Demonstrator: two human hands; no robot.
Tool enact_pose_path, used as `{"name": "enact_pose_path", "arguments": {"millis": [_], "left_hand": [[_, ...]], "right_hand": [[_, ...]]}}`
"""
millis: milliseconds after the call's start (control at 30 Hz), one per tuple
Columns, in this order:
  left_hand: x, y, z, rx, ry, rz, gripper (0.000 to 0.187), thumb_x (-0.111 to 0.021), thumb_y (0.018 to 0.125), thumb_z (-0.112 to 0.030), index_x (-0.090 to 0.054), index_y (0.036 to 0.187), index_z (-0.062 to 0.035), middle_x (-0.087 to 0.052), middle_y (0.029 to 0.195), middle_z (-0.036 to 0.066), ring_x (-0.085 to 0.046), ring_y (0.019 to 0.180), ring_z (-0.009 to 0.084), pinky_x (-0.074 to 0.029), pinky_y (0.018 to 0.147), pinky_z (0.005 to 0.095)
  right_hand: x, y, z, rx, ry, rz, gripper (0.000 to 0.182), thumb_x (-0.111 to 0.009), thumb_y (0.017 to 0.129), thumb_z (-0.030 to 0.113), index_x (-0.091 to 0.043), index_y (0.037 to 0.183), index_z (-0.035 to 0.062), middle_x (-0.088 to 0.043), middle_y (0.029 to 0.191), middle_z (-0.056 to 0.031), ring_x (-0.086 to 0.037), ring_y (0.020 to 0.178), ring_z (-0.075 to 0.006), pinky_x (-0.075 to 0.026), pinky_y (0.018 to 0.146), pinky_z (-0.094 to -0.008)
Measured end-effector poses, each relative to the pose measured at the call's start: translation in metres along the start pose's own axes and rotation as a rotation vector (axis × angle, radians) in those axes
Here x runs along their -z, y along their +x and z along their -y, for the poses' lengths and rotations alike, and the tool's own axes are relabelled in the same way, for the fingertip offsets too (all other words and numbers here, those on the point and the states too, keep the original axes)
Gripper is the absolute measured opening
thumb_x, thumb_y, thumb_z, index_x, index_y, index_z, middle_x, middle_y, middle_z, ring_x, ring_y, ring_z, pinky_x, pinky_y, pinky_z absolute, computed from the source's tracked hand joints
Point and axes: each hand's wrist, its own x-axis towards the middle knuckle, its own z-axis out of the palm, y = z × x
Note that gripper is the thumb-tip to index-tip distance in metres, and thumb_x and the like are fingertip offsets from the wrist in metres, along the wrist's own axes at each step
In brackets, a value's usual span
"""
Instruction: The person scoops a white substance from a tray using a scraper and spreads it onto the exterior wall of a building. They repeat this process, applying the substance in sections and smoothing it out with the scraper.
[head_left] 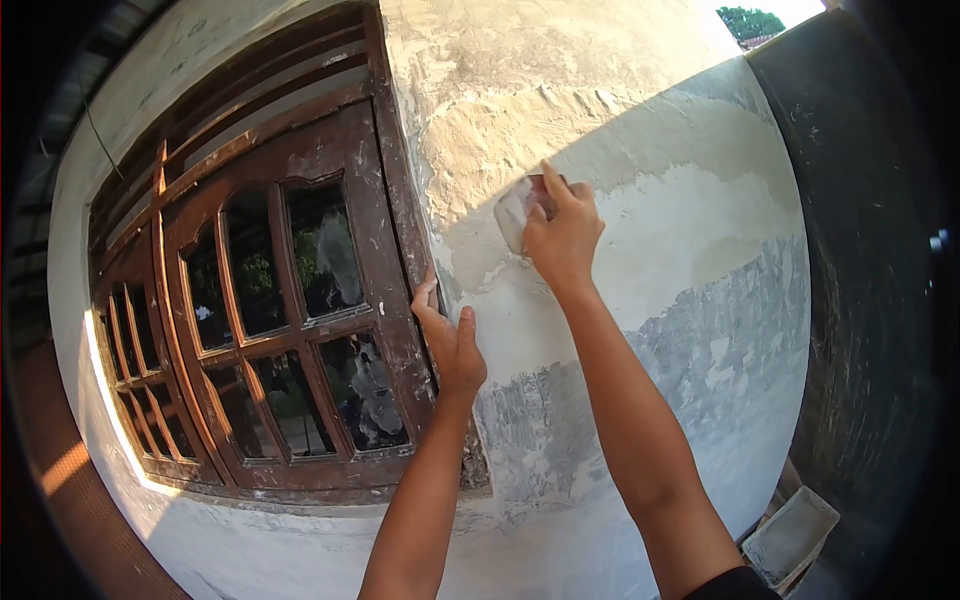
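Scraper (515, 212) in right hand (562, 240) against wall (680, 230), left hand (452, 345) on window frame (400, 250)

Outdoor house-renovation site: patchy, half-skimmed plaster wall (690, 260) under the right hand (562, 238), weathered wooden window (290, 310) beside the left hand (452, 345), plaster tray (790, 535) lower right.

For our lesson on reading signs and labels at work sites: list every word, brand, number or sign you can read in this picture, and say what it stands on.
None can be read: no words, numbers or brand marks show anywhere.
The wall bears only plaster patches.
The window frame and the tray are unmarked.
The pad in the right hand shows no label.
The left hand rests against the frame's edge.
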Motion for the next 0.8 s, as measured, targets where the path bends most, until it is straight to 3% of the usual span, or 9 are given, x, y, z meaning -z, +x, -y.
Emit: {"name": "enact_pose_path", "arguments": {"millis": [167,233,300,400,500,533,567,667,800], "left_hand": [[-0.001,0.000,0.002,-0.017,-0.006,-0.006,0.061,-0.048,0.097,-0.025,-0.021,0.139,0.0101,-0.026,0.148,0.033,-0.025,0.141,0.0373,-0.013,0.117,0.0453],[-0.001,0.000,0.003,-0.030,-0.011,-0.001,0.061,-0.048,0.098,-0.025,-0.020,0.139,0.0109,-0.026,0.148,0.034,-0.025,0.142,0.0376,-0.013,0.117,0.0455],[0.000,0.000,0.003,-0.032,-0.006,0.001,0.062,-0.047,0.098,-0.026,-0.020,0.139,0.0115,-0.025,0.148,0.034,-0.025,0.141,0.0379,-0.013,0.117,0.0456],[-0.001,0.001,0.003,-0.049,-0.026,0.007,0.062,-0.046,0.099,-0.027,-0.019,0.139,0.0124,-0.025,0.148,0.034,-0.025,0.141,0.0383,-0.014,0.117,0.0459],[-0.002,0.000,0.004,-0.055,-0.056,0.001,0.063,-0.045,0.099,-0.029,-0.020,0.139,0.0126,-0.024,0.148,0.034,-0.026,0.141,0.0386,-0.014,0.117,0.0461],[-0.001,0.000,0.005,-0.049,-0.059,-0.004,0.063,-0.045,0.100,-0.030,-0.020,0.139,0.0125,-0.024,0.149,0.034,-0.026,0.141,0.0388,-0.015,0.117,0.0462],[-0.001,0.001,0.005,-0.047,-0.065,-0.004,0.063,-0.045,0.100,-0.030,-0.020,0.139,0.0125,-0.024,0.149,0.034,-0.026,0.141,0.0388,-0.015,0.117,0.0462],[0.001,0.001,0.004,-0.057,-0.043,0.000,0.062,-0.044,0.099,-0.031,-0.022,0.138,0.0126,-0.025,0.148,0.034,-0.027,0.140,0.0395,-0.015,0.117,0.0464],[0.003,-0.002,0.004,-0.054,-0.001,-0.013,0.061,-0.042,0.099,-0.032,-0.024,0.137,0.0123,-0.028,0.146,0.035,-0.030,0.138,0.0406,-0.017,0.116,0.0472]], "right_hand": [[0.017,-0.009,0.022,0.013,0.033,0.063,0.057,-0.063,0.077,-0.003,-0.055,0.133,0.0057,-0.057,0.101,-0.0190,-0.060,0.090,-0.0343,-0.048,0.078,-0.0404],[0.018,-0.013,0.027,0.183,0.061,-0.078,0.054,-0.061,0.078,-0.003,-0.052,0.131,0.0009,-0.056,0.102,-0.0203,-0.060,0.087,-0.0351,-0.048,0.078,-0.0411],[0.016,-0.018,0.025,0.270,0.084,-0.159,0.043,-0.059,0.079,-0.005,-0.054,0.121,-0.0023,-0.057,0.097,-0.0196,-0.060,0.086,-0.0370,-0.048,0.078,-0.0418],[0.021,-0.035,0.034,0.423,-0.010,-0.035,0.024,-0.054,0.080,-0.009,-0.056,0.102,-0.0004,-0.060,0.093,-0.0167,-0.061,0.091,-0.0374,-0.048,0.080,-0.0432],[0.014,-0.052,0.021,0.641,-0.091,0.000,0.023,-0.055,0.079,-0.009,-0.057,0.101,-0.0002,-0.063,0.103,-0.0162,-0.062,0.103,-0.0362,-0.049,0.086,-0.0436],[0.013,-0.059,0.017,0.631,-0.136,0.047,0.031,-0.056,0.080,-0.007,-0.059,0.110,-0.0003,-0.064,0.114,-0.0170,-0.059,0.116,-0.0358,-0.047,0.096,-0.0451],[0.011,-0.064,0.014,0.633,-0.142,0.047,0.031,-0.056,0.080,-0.007,-0.059,0.110,-0.0003,-0.064,0.114,-0.0170,-0.059,0.116,-0.0358,-0.047,0.096,-0.0451],[0.004,-0.078,0.001,0.621,-0.245,0.155,0.047,-0.053,0.085,0.000,-0.054,0.132,0.0013,-0.059,0.128,-0.0186,-0.054,0.124,-0.0349,-0.041,0.106,-0.0476],[0.007,-0.098,-0.002,0.682,-0.299,0.290,0.047,-0.051,0.087,0.008,-0.054,0.134,0.0025,-0.058,0.131,-0.0165,-0.052,0.127,-0.0337,-0.036,0.110,-0.0479]]}}
